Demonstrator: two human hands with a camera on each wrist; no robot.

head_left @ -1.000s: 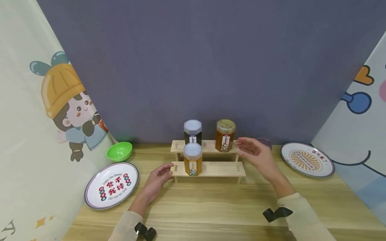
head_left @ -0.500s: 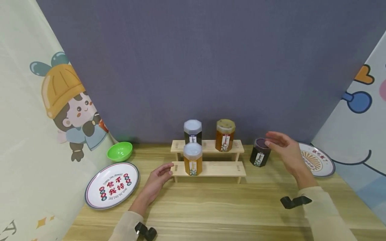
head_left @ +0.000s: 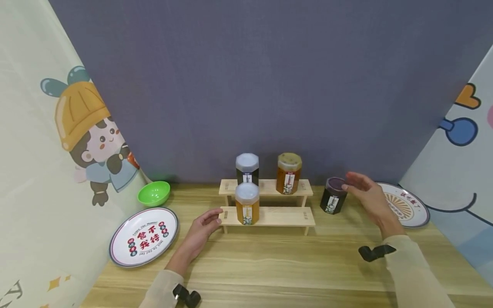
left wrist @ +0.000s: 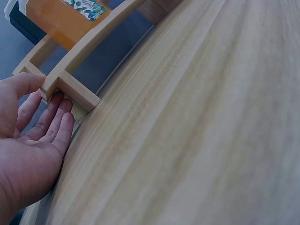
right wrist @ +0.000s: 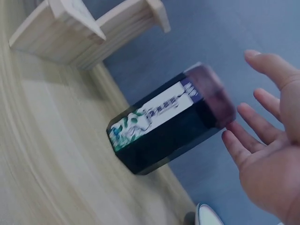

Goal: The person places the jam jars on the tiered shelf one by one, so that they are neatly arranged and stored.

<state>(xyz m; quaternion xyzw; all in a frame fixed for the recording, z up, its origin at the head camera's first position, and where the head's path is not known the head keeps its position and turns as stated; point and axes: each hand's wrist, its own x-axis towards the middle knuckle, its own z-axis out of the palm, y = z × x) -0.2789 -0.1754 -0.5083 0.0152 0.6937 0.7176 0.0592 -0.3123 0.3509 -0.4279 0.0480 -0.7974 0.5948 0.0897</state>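
Observation:
My left hand (head_left: 201, 230) lightly holds the left end of the lower step of a two-tier wooden stand (head_left: 283, 215), thumb and fingertips about the plank end (left wrist: 52, 84). An amber honey jar (head_left: 247, 210) with a white lid stands on that step. On the upper step are a dark jar (head_left: 247, 174) with a white lid and a reddish-amber jar (head_left: 288, 177) with a yellowish lid. My right hand (head_left: 368, 199) is spread beside the purple lid of another dark jar (head_left: 332, 201), upright on the table; whether fingertips (right wrist: 230, 137) touch the lid cannot be told.
At left lie a white plate (head_left: 143, 217) with red characters and a green bowl (head_left: 155, 194). Another plate (head_left: 414, 209) with a sunburst pattern is partly behind my right arm. A dark cloth wall (head_left: 246, 85) closes off the back of the wooden table (head_left: 269, 265).
My right hand has moved rightward from beside the reddish-amber jar to the purple-lidded jar, which it largely hid before. The left hand stays at the stand's end.

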